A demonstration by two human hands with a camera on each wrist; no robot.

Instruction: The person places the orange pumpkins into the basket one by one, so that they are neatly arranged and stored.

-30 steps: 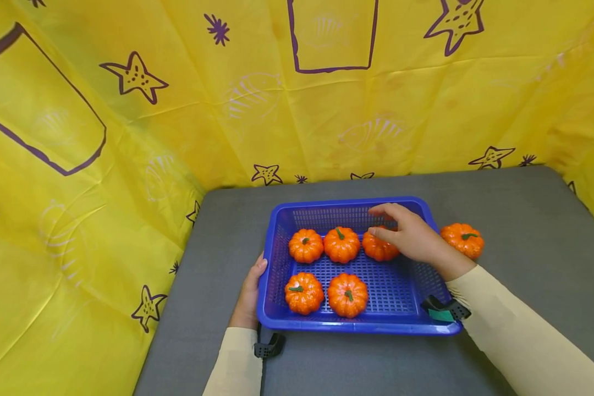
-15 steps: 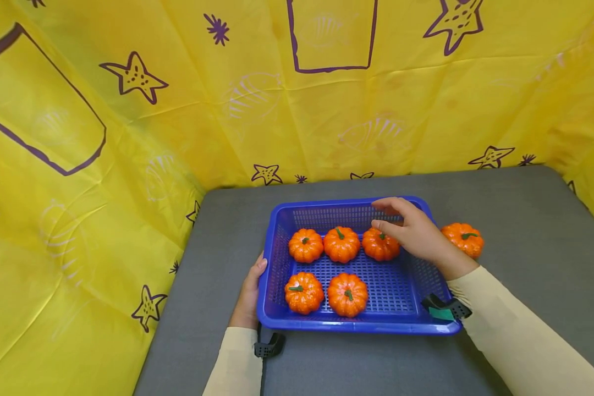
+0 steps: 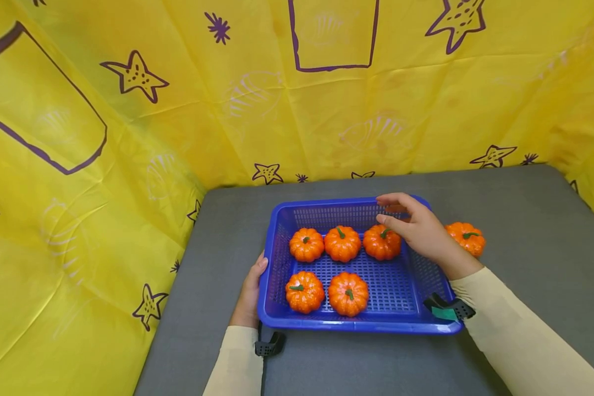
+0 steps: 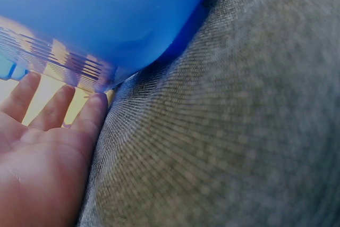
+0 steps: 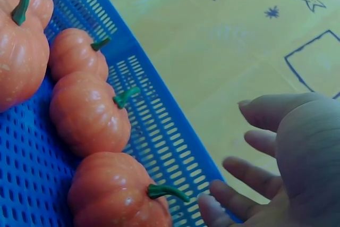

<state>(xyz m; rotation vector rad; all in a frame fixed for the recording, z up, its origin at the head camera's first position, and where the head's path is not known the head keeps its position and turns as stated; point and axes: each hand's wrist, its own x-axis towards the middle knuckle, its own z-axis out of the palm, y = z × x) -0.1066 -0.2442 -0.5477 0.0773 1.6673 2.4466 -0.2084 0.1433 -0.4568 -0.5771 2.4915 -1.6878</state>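
A blue plastic basket (image 3: 361, 328) holds several orange toy pumpkins with green stems. My left hand (image 3: 249, 289) holds the basket at its left side: the thumb lies at the rim, while the fingertips (image 4: 95, 102) touch the slotted wall below it. Above the basket's back right part is my right hand (image 3: 416, 225), its fingers spread and loosely bent, with nothing in them. Nearest to it sits the right pumpkin of the back row (image 3: 381, 245), apart from the fingers in the right wrist view. Another pumpkin (image 3: 467, 237) lies outside the basket, partly hidden behind the right wrist.
The basket stands on a grey cloth-covered table (image 3: 529, 236). Yellow sheeting (image 3: 297, 121) with purple starfish drawings hangs behind the table and along both sides. A black strap (image 3: 269, 345) is on the left wrist, another (image 3: 450, 308) on the right one.
My right hand has drawn back slightly up and to the right, off the back-row pumpkin, uncovering more of it. The left hand, the basket and the pumpkins stay in place.
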